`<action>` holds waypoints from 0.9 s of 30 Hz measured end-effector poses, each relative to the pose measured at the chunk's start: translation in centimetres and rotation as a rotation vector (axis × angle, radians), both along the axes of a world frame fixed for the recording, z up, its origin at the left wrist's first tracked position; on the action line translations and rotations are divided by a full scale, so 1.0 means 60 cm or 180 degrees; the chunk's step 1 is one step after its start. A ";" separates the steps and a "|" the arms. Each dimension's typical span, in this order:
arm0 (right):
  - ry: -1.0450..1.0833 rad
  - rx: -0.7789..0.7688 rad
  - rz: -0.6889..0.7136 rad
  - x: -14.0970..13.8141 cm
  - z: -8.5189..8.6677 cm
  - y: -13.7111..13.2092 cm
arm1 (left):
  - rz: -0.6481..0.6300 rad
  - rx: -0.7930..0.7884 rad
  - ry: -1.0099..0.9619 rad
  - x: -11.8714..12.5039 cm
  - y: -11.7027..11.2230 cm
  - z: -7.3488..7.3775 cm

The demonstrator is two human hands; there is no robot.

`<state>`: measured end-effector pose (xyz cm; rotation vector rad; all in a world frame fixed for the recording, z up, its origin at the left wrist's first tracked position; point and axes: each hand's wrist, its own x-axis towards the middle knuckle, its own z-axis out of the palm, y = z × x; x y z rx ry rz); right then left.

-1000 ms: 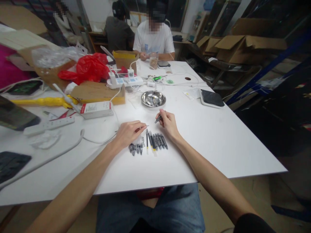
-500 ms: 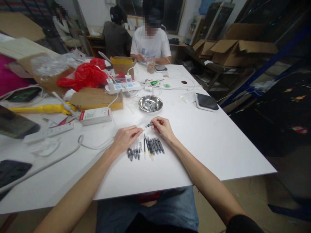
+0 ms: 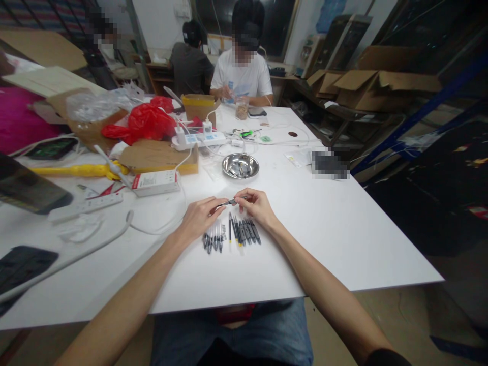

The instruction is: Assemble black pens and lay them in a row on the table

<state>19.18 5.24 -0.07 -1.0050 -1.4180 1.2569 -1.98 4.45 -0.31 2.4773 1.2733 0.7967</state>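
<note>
Over the middle of the white table, my left hand pinches a thin dark rod, which looks like a pen refill. My right hand grips a dark grey pen barrel. The rod's end meets the barrel between the two sets of fingertips; how deep it sits I cannot tell. Just below lie clear pen tubes with black ends on the left, dark refills with yellow ends in the middle, and several grey pen barrels in a row on the right.
Beyond my hands stands a steel bowl with small dark parts. A white box, power strip and red bags crowd the left side. A person in a white shirt works across the table.
My hands have come together, so the barrel in the right and the rod in the left, apart before, now touch. The camera view has shifted slightly.
</note>
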 end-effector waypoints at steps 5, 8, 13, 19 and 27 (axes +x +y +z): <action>-0.0180 0.0343 -0.0142 -0.002 0.013 -0.008 | 0.0301 0.0035 0.0187 -0.003 -0.001 0.003; -0.0528 0.0705 -0.0186 -0.012 0.020 -0.018 | 0.0394 0.0178 0.0365 0.000 -0.003 0.009; -0.1006 0.1246 -0.0121 -0.033 0.015 -0.031 | 0.0152 0.0454 0.0385 0.016 -0.015 0.020; -0.0941 0.1337 -0.0238 -0.031 0.013 -0.030 | -0.0002 0.0455 -0.0015 0.026 -0.023 0.013; -0.1021 0.1623 -0.0109 -0.039 0.028 -0.055 | -0.0026 0.0315 -0.0480 0.027 -0.036 0.022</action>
